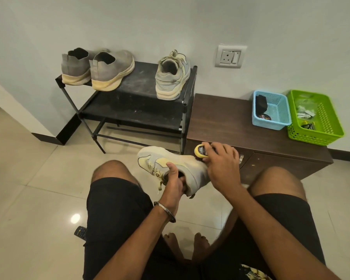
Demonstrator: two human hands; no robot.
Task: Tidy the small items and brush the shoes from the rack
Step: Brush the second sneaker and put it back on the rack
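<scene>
A pale grey and cream sneaker [160,161] is held between my knees, toe pointing left. My left hand [173,182] grips it at the opening, fingers tucked inside the collar. My right hand [223,164] holds a yellow-edged brush [199,151] against the sneaker's heel end. On the black shoe rack [137,91] the matching sneaker [173,77] stands on the top shelf at the right. A pair of grey slip-on shoes [97,67] stands at the left.
A low dark wooden cabinet [226,126] stands right of the rack, carrying a blue basket [271,110] with dark items and a green basket [315,118] with small packets. A remote control [80,233] lies on the tiled floor by my left leg. A wall socket [229,56] is above the cabinet.
</scene>
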